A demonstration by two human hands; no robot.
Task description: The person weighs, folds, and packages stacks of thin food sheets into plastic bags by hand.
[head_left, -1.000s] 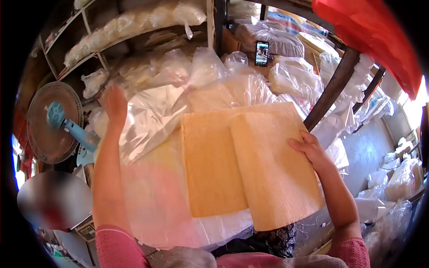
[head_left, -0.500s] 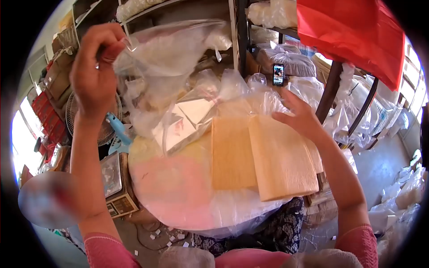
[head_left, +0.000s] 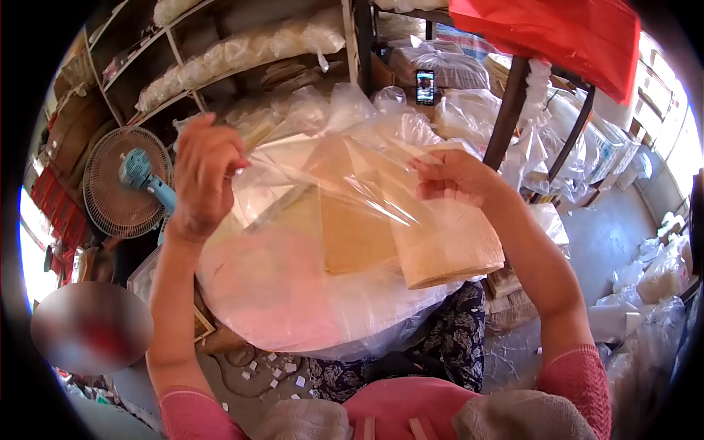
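Observation:
A clear plastic bag [head_left: 359,187] is stretched between my two hands above the round table, with light glinting on it. My left hand [head_left: 205,180] is closed on one end, high on the left. On the other side my right hand [head_left: 458,177] pinches the opposite edge. Beneath the film lies a stack of tan crinkled paper [head_left: 359,238], its right part folded over into a thick roll [head_left: 451,253]. White folded paper pieces [head_left: 268,198] show through the plastic, left of the tan stack.
A plastic-covered round table [head_left: 257,293] stands before my lap. To the left is a fan [head_left: 128,183]. A phone [head_left: 424,86] stands upright at the back, near bagged goods and shelves [head_left: 213,66]. A red sheet [head_left: 550,37] hangs at upper right. Paper scraps lie on the floor.
My left hand has come down and toward the middle with the plastic. My right hand has gone from open above the tan paper to pinching the plastic's edge. The view has shifted.

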